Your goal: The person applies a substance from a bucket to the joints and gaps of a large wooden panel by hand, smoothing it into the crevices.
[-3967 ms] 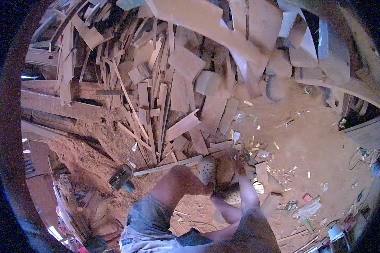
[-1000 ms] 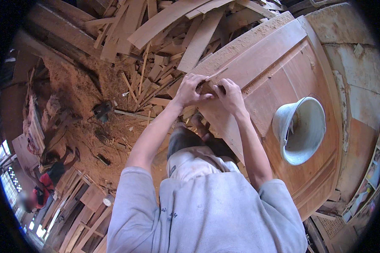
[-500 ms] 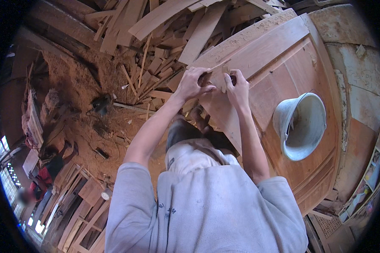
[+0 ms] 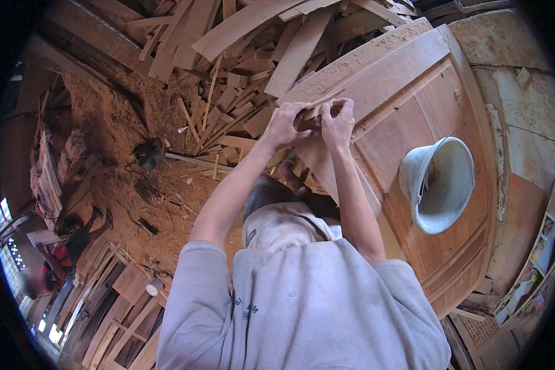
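Observation:
My left hand [image 4: 282,128] is curled round one end of a thin wooden strip [image 4: 328,98], which sticks out to the right above the near left end of the panelled wooden door [image 4: 407,126]. Dark shadow fills the hollow of that hand. Close beside it, my right hand [image 4: 337,128] is closed, thumb and fingertips pinched near the strip. Whatever those fingertips hold is too small and hidden to name. Sawdust lies on the door's far edge.
A pale bucket [image 4: 418,206] lies tipped on the door to the right. Offcuts [image 4: 240,92] pile up beyond my hands. Sawdust covers the floor [image 4: 166,203] at left. Stacked boards [image 4: 129,283] and another person [image 4: 58,259] are at lower left.
My right hand has moved left, closer to my left hand. The small flat piece visible at its fingertips before is now mostly hidden. The strip has shifted slightly right.

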`<act>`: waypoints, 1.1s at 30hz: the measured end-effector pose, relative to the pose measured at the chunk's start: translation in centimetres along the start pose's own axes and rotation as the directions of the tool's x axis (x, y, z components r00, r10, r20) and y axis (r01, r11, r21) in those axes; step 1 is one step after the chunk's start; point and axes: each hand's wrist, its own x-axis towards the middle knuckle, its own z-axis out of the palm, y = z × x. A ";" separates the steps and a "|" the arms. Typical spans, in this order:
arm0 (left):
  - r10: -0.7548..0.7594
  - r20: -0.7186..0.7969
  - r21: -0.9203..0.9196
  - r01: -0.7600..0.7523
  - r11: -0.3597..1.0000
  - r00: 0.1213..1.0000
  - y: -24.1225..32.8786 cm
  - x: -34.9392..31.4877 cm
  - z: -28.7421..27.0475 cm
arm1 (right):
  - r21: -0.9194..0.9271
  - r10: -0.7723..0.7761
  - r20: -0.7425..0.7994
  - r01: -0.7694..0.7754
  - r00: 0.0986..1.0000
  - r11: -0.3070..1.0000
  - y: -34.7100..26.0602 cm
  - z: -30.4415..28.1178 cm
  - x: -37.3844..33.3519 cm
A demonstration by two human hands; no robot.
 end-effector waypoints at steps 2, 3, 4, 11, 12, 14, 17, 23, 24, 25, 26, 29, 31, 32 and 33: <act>0.012 -0.019 0.007 -0.012 1.000 1.000 0.1 -0.1 0.1 | -0.026 -0.010 -0.005 0.010 1.000 1.000 -0.3 0.5 0.1; 0.026 -0.036 0.013 -0.025 1.000 0.999 0.1 -0.1 0.1 | -0.053 -0.019 -0.013 0.018 1.000 0.998 -0.4 0.7 0.1; 0.024 -0.038 0.013 -0.024 1.000 0.999 0.2 -0.1 0.0 | -0.054 -0.020 -0.011 0.019 1.000 0.998 -0.8 0.7 0.0; 0.016 -0.027 -0.010 -0.016 1.000 1.000 0.3 -0.1 -0.1 | -0.207 -0.111 -0.068 0.095 0.992 0.974 -1.9 0.8 -0.2; 0.002 -0.016 -0.014 -0.003 1.000 1.000 0.3 -0.1 0.0 | -0.237 -0.097 -0.076 0.077 0.992 0.968 -1.9 0.9 -0.2; 0.000 -0.015 -0.018 0.000 1.000 1.000 0.2 -0.2 0.1 | -0.237 -0.080 -0.076 0.060 0.994 0.970 -2.0 1.0 -0.2; -0.007 -0.005 0.002 0.007 1.000 1.000 -0.4 -0.3 0.1 | -0.217 -0.045 -0.064 0.030 0.997 0.976 -2.3 0.8 -0.5; -0.009 0.012 0.037 0.008 0.999 1.000 0.0 -0.5 -0.1 | -0.236 -0.013 -0.075 -0.005 0.997 0.972 -1.4 -1.5 -1.7; -0.003 0.008 0.047 0.003 0.999 1.000 -0.1 -0.6 -0.3 | -0.246 -0.024 -0.093 0.000 0.995 0.969 -1.0 -1.8 -1.7; 0.001 0.007 0.046 -0.001 0.999 1.000 0.1 -0.5 -0.3 | -0.199 -0.017 -0.080 0.001 0.997 0.980 0.8 -2.4 -1.3; 0.002 0.040 0.069 -0.005 0.998 0.999 0.3 -0.4 -0.3 | -0.200 -0.018 -0.081 0.002 0.997 0.980 1.7 -2.7 -0.8; -0.007 0.091 0.104 -0.002 0.995 0.996 0.3 -0.4 -0.7 | -0.039 0.040 -0.027 -0.041 0.999 0.998 0.7 -2.1 -0.2; -0.006 0.113 0.112 -0.007 0.994 0.994 0.4 -0.4 -0.9 | -0.071 -0.041 -0.028 0.039 0.999 0.997 -0.7 -0.5 -0.5; -0.019 0.131 0.103 0.006 0.995 0.991 0.8 -0.3 -0.9 | -0.104 -0.125 -0.030 0.121 0.992 0.987 -0.9 -0.2 0.2; -0.032 0.149 0.094 0.018 0.995 0.988 1.2 0.0 -0.8 | -0.089 -0.047 0.012 0.048 0.999 0.995 -0.2 0.1 1.1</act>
